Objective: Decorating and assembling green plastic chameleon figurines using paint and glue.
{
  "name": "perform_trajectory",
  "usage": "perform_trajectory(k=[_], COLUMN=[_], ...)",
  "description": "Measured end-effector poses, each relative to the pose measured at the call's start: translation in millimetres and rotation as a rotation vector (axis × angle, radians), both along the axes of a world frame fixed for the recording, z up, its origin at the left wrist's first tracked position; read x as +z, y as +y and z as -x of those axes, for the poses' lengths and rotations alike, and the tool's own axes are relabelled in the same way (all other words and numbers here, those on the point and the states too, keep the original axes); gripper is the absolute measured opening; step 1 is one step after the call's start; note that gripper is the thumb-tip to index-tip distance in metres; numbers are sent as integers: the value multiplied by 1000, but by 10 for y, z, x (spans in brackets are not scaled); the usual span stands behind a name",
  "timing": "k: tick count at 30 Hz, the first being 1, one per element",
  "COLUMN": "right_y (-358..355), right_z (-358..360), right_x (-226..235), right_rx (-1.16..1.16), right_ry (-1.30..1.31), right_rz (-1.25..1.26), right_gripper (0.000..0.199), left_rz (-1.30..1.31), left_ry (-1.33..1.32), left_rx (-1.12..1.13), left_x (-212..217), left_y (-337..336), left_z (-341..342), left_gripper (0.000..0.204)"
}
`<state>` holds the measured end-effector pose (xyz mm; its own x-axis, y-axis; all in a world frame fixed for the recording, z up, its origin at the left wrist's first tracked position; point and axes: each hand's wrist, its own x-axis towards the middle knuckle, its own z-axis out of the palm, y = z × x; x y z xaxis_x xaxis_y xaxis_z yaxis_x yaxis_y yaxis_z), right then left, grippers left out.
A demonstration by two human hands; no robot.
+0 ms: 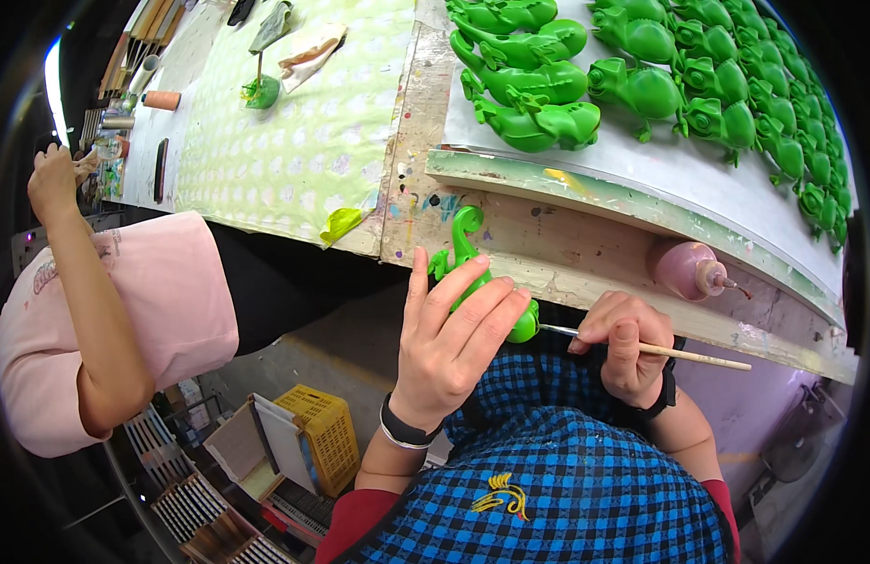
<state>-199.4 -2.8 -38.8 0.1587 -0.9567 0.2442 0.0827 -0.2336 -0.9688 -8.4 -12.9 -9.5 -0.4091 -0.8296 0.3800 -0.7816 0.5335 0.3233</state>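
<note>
My left hand (458, 338) is wrapped over a green chameleon figurine (467, 232), whose curled tail points away from me and whose rounded head end shows below my fingers. Much of its body is hidden under the hand. In my right hand (630, 343) is a thin paintbrush (695, 357) with a pale wooden handle, pinched between the fingers. The brush tip meets or nearly meets the figurine's head; I cannot tell whether it touches. Both hands are just in front of the table edge.
Rows of green chameleon figurines (642, 89) lie on a white-covered board (510, 167) at the far right. A pink squeeze bottle (684, 270) stands by the table edge. Left, a person in a pink shirt (172, 310) works beside a green-covered table (303, 160). A yellow crate (322, 428) sits below.
</note>
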Motion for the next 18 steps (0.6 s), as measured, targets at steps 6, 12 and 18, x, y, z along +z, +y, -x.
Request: perform_trajectory(k=[6, 12, 18], right_y=[-5, 21, -34], right_z=[15, 0, -38], right_x=[-7, 17, 37], right_rx=[13, -51, 66], right_ry=[-10, -321, -238], right_rz=[8, -83, -95], right_gripper=[29, 35, 36], left_rz=[3, -15, -23], left_ry=[-4, 77, 148], left_rx=[-3, 1, 3], left_x=[-7, -42, -67], left_y=[1, -15, -20], left_z=[-9, -45, -56], left_gripper=[30, 34, 36])
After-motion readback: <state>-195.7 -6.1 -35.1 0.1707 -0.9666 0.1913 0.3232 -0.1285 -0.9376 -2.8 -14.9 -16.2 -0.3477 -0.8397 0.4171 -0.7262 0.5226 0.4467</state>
